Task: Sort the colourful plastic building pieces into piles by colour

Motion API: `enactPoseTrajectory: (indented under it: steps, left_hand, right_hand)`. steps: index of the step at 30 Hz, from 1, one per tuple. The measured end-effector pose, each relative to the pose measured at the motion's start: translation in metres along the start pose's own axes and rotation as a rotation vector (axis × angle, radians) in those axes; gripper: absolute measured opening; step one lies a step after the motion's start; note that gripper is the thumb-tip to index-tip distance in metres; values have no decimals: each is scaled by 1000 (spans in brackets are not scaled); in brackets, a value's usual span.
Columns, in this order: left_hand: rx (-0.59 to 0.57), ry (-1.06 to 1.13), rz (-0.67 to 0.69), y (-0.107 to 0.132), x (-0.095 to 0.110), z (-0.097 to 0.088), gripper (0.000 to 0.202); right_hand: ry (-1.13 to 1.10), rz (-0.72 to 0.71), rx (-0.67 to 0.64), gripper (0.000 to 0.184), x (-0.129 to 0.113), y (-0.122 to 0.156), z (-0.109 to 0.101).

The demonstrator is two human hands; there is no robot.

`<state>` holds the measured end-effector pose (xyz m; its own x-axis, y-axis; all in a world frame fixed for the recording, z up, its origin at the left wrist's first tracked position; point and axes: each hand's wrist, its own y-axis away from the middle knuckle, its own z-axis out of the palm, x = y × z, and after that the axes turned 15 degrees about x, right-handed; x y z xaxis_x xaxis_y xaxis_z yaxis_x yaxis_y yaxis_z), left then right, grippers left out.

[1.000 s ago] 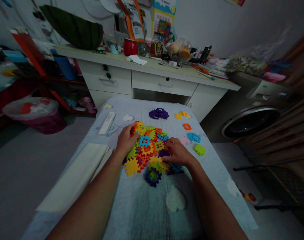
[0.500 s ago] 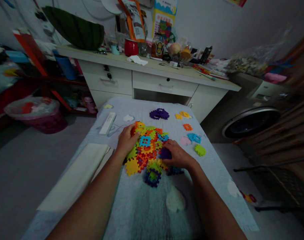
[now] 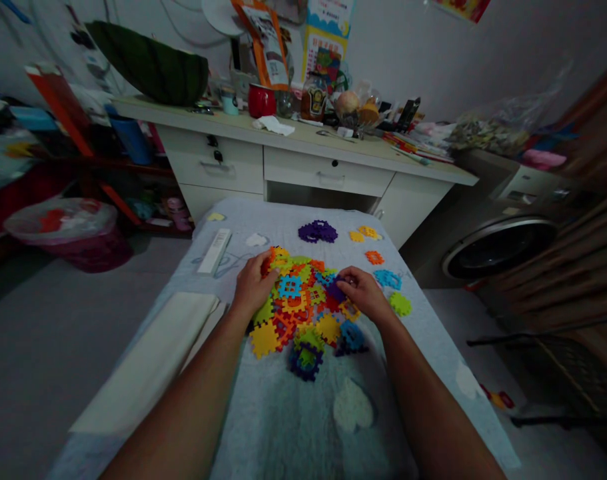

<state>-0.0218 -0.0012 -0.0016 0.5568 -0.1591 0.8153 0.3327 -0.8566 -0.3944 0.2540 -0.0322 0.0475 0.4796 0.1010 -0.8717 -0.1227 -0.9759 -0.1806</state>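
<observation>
A heap of toothed plastic building pieces (image 3: 296,303) in yellow, orange, red, green and blue lies on the cloth-covered table. My left hand (image 3: 253,285) rests against the heap's left side, thumb and fingers apart, with orange and yellow pieces at the fingertips. At the right side, my right hand (image 3: 360,290) pinches a purple building piece (image 3: 336,289) just over the heap. Near me lie a dark blue square piece (image 3: 306,363) and a blue piece (image 3: 352,335). Farther back sits a separate group of purple pieces (image 3: 318,231).
Right of the heap are yellow pieces (image 3: 367,231), an orange piece (image 3: 374,257), blue pieces (image 3: 387,279) and a green piece (image 3: 400,304). A white box (image 3: 216,251) and a folded white sheet (image 3: 153,360) lie left. Behind stands a white cabinet (image 3: 318,167).
My right hand has moved slightly away from me with the purple piece, uncovering yellow and blue pieces at the heap's near right. My left hand stays at the heap's left side.
</observation>
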Motion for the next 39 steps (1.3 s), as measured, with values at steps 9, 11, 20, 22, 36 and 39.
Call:
enactPoseTrajectory:
  steps: [9,11,20,22,36,39]
  left_hand:
    - [-4,-5,2,-1,-4,2,50]
    - [-7,3,3,-1,-5,2,51]
    - [-14,14,6,-1,-6,2,49]
    - [-15,22,5,-1,-6,2,49]
    - [-12,47,-5,-1,-7,2,48]
    - [-14,49,-4,-1,-5,1,48]
  right_hand:
    - [20,140,292,38,14,-83,18]
    - [104,148,304,36,15,-97,24]
    - [666,124,300,34,19,-139,40]
    - [680,121,318,36,20,-144,44]
    - [377,-36,391,34,32,-147,61]
    - [358,-53,365,31,28,-145,61]
